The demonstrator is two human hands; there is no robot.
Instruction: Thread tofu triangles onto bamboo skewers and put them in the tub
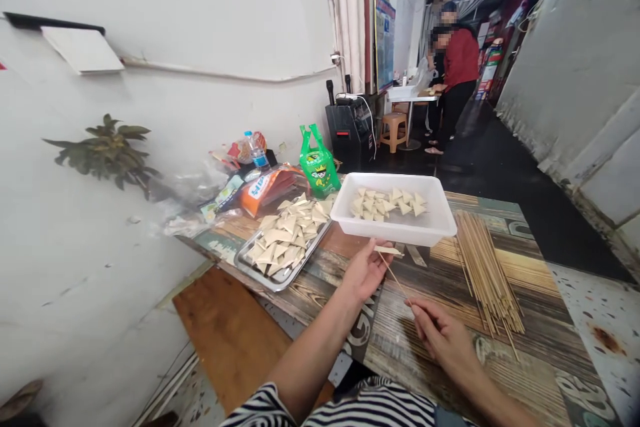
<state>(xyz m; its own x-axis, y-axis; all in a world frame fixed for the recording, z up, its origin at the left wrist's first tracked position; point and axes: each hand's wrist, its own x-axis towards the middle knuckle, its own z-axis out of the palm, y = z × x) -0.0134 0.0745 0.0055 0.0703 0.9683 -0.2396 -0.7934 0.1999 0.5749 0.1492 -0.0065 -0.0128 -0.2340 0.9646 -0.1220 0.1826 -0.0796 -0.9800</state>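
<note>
My left hand [364, 272], palm up, holds a thin pale triangular piece [390, 251] that looks like bean curd, just in front of the white plastic tub [400, 233]. In my right hand [440, 330] is a bamboo skewer [396, 280], pinched near its lower end. Its upper end reaches the piece; I cannot tell how deep it goes in. More pale triangles [375, 203] lie inside the tub. To the left, a metal tray [277, 285] bears a heap of such triangles [287, 233]. A bundle of bamboo skewers [487, 267] lies at the right.
Behind the metal tray stand a green plastic bag [320, 170], an orange package [273, 188] and a water bottle [257, 152]. A black speaker [351, 130] is past the wooden-patterned table [420, 347]. Farther back, people [460, 60] stand at another table.
</note>
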